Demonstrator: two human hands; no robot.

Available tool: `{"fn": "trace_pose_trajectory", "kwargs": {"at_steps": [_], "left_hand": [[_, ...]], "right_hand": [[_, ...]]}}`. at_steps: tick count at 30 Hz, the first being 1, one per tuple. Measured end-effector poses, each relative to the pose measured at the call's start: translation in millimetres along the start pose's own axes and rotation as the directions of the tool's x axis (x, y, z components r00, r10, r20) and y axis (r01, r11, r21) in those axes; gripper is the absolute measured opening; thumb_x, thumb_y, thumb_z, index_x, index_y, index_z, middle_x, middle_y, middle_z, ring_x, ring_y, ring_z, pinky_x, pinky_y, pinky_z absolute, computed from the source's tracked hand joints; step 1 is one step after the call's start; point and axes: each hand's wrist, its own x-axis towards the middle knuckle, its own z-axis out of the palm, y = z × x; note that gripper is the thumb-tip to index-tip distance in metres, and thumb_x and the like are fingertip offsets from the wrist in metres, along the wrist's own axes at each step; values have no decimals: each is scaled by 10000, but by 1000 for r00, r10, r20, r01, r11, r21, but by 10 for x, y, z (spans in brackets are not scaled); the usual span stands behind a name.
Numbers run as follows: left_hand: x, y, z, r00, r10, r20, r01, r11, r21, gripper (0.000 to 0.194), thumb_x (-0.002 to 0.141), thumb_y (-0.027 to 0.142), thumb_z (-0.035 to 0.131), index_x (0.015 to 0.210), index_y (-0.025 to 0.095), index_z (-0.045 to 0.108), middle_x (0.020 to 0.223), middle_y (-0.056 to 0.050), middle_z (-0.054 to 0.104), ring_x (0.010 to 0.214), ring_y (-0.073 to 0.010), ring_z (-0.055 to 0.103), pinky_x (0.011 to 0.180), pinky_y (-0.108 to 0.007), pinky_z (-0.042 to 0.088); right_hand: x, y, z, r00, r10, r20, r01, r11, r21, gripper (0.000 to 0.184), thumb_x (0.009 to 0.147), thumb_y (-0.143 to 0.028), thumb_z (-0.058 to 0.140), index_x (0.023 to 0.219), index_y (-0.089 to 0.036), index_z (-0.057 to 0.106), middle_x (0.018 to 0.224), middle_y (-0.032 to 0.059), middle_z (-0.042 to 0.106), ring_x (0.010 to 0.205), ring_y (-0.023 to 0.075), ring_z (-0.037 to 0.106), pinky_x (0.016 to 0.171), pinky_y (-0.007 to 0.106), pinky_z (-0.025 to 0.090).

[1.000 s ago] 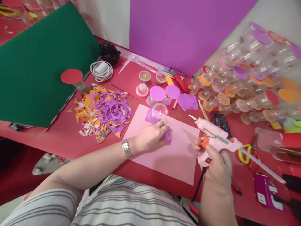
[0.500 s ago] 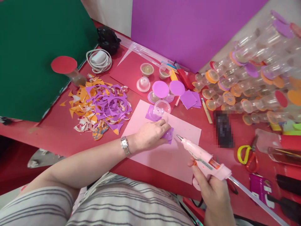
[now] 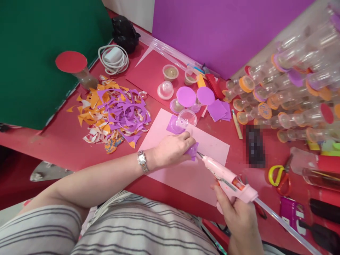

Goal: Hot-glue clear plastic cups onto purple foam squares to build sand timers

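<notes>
Glue gun nozzle meets purple square above pink sheet

The red worktop [image 3: 66, 141] carries everything; a purple board [image 3: 212, 35] stands along its back edge, a green board [image 3: 47, 71] at its back-left corner. Clear plastic tubes [image 3: 287, 88] with coloured discs crowd its back-right corner. Near the front edge, midway along, lies a pink sheet [image 3: 204, 177]; left of it is a heap of paper scraps [image 3: 124, 109]. The right hand's [image 3: 239, 216] grip is wrapped around a pink glue gun [image 3: 225, 173] over the sheet's right part, nozzle tip at the small purple square [image 3: 192, 156]. The left hand [image 3: 174, 150] bends its fingers down at that square and the clear plastic piece [image 3: 192, 150] on it; hidden fingertips leave its grip uncertain. Yellow-and-red scissors [image 3: 281, 177] lie towards the right edge.
</notes>
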Motion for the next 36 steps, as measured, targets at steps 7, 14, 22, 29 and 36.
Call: {"fn": "trace_pose_trajectory", "kwargs": {"at_steps": [7,14,22,29,36], "left_hand": [[0,12,-23,1000,-14,19,14,1000,-6,377,915,401,651,1192,145,626,1054,-90,642,878,-208,696,652,-280,533],[-5,7,-8,1000,-11,9,11,1000,-17,373,920,403,635,1190,146,619,1073,-97,631,888,-202,687,659,-276,538],[4,8,-34,999,-20,51,22,1000,-22,395,914,421,649,1194,144,619,1089,-103,632,902,-219,692,654,-291,539],[6,14,-37,998,-15,56,16,1000,-13,395,918,408,643,1208,140,612,1099,-111,634,923,-221,693,664,-281,537],[6,20,-26,998,-22,52,23,1000,-3,372,920,374,636,1212,145,608,1091,-104,632,916,-217,692,651,-275,524]], "right_hand": [[31,-83,9,990,-111,-89,99,986,-131,384,906,-521,585,675,-217,620,495,-2,584,473,166,575,453,265,445],[-7,-111,47,993,-80,-85,67,987,-143,434,920,-566,550,648,-229,587,428,-38,467,431,149,488,433,269,385],[-24,61,-44,997,-81,5,80,983,-165,398,891,-530,616,637,-224,606,468,-10,521,489,168,545,463,276,414],[-14,-27,25,994,-65,-85,50,985,-168,444,896,-566,578,594,-241,557,428,-20,472,449,163,513,429,283,398],[30,-54,37,990,-84,-115,68,987,-143,413,893,-562,591,663,-219,608,459,-7,547,444,160,541,441,275,436]]}}
